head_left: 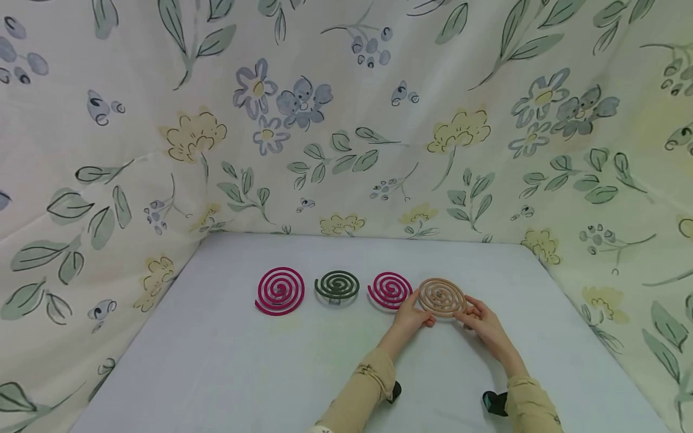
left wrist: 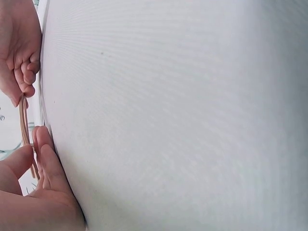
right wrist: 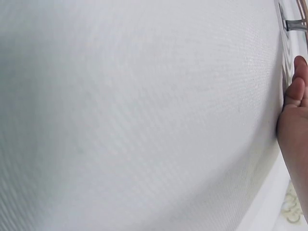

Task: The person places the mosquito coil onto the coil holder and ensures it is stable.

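A tan mosquito coil lies flat between my two hands, at the right end of a row of coils. My left hand pinches its left edge between thumb and fingers. On the other side, my right hand holds the right edge with its fingertips. The left wrist view shows the coil edge-on, slightly above the white table, with both hands on it. In the right wrist view a small metal stand shows beneath the coil; the right fingertips are partly cut off there.
Left of the tan coil lie a crimson coil, a dark green coil on a metal stand, and another crimson coil. The white table ends at a floral cloth behind and at the sides.
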`<state>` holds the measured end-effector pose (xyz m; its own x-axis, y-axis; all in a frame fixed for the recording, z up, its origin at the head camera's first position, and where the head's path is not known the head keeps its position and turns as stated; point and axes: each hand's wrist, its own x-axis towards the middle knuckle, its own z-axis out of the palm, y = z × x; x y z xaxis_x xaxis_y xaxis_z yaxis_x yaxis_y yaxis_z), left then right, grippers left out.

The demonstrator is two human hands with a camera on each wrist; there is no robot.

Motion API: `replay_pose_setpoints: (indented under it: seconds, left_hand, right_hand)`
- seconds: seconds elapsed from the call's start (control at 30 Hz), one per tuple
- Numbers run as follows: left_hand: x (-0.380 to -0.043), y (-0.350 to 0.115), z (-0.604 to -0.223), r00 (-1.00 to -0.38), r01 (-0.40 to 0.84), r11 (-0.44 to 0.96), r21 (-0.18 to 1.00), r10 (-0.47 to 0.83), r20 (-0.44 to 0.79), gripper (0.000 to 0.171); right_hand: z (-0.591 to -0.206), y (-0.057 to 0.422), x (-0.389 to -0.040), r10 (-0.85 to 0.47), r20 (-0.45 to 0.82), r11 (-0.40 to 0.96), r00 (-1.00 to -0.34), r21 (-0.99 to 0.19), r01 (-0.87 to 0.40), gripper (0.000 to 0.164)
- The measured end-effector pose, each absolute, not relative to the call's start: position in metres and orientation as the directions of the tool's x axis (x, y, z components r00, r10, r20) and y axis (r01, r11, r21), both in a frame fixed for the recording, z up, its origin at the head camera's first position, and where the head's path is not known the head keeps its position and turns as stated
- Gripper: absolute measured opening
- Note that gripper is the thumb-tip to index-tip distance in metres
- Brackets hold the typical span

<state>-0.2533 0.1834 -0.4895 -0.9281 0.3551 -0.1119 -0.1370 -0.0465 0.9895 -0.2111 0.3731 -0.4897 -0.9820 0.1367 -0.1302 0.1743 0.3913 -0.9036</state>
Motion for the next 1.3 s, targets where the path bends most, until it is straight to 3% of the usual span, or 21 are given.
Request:
replay_pose_setpoints:
  seconds: [1.3]
  left_hand:
    - [-0.2536,0.1817,-0.4881,-0.920,-0.159,-0.026,0.987,0.366,-0.139,0.065]
  right_hand:
    - [-0.4916,0.3741,-0.2127,0.133,-0.146,0.388,-0.980,-0.903,0.187,0.075]
